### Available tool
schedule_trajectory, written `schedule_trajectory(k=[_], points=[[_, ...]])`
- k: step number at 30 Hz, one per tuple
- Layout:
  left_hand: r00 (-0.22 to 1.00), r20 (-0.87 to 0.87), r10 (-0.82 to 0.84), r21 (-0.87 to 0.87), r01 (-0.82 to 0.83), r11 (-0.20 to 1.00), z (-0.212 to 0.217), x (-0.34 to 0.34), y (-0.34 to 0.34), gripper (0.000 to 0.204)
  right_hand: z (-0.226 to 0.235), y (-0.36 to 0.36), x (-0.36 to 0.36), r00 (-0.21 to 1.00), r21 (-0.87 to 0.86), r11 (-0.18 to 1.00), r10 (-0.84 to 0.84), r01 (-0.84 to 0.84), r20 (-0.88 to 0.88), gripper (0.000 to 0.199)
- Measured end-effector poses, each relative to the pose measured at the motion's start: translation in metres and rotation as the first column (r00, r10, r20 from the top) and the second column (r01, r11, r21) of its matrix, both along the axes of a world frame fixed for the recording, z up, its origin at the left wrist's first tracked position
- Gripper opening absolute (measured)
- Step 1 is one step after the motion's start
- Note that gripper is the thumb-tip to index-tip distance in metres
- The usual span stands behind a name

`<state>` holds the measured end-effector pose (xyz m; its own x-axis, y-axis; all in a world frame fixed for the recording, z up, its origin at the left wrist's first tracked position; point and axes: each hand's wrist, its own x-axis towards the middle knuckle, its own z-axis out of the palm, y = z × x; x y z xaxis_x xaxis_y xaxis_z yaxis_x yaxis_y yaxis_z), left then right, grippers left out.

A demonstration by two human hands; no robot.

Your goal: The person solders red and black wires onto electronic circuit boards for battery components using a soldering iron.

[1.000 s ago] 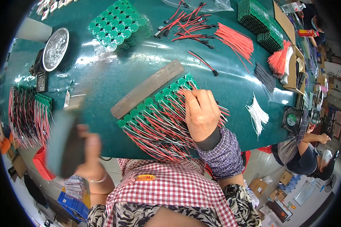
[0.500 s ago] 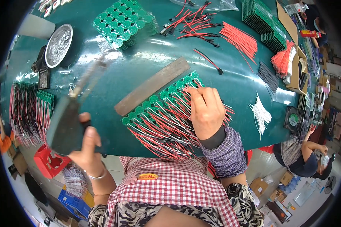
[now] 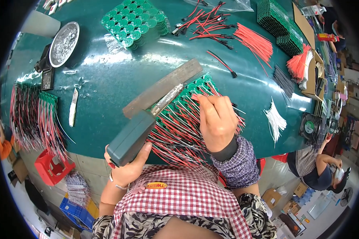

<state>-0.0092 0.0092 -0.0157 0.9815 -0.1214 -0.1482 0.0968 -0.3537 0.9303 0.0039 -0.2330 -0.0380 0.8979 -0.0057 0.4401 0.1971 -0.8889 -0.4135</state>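
Observation:
My left hand (image 3: 128, 170) is wrapped round the dark green handle of a soldering gun (image 3: 132, 137). Its metal tip lies over a row of small round green circuit boards (image 3: 194, 85), close to the fingertips of my right hand (image 3: 218, 121). Those fingers are pinched on the end of a red wire at the boards. From the boards, many red, white and black wires (image 3: 171, 137) fan out toward my apron. A flat metal bar (image 3: 187, 69) lies along the far side of the row, partly covered by the soldering gun.
At the left stand a metal bowl (image 3: 64, 44), a small knife (image 3: 73, 107) and wired boards (image 3: 48, 99). Stacked green board panels (image 3: 133, 22), connector leads (image 3: 211, 24) and red wires (image 3: 253, 42) lie farther back. White wires (image 3: 274, 118) and a small fan (image 3: 310, 124) are at the right.
My left hand has swung the soldering gun from the left side to the right, bringing its tip over the boards. The right hand has barely moved and keeps its pinch.

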Motion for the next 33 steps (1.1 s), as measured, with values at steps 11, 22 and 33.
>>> schedule_trajectory(k=[11,22,33], points=[[0.984,0.089,-0.155,0.009,0.155,0.988,-0.001,0.009,-0.003,0.021,-0.008,0.004,0.000,0.999,-0.047,0.999,0.019,-0.021,-0.047,0.026],[0.988,0.069,-0.139,-0.030,0.141,0.990,-0.003,0.009,-0.007,0.016,-0.009,0.004,-0.001,0.998,-0.083,0.996,0.026,-0.031,-0.065,0.031],[0.999,0.031,-0.044,0.032,0.043,0.999,-0.005,-0.001,0.001,0.020,-0.008,0.007,0.001,0.998,-0.060,0.998,-0.017,0.014,-0.053,0.025]])
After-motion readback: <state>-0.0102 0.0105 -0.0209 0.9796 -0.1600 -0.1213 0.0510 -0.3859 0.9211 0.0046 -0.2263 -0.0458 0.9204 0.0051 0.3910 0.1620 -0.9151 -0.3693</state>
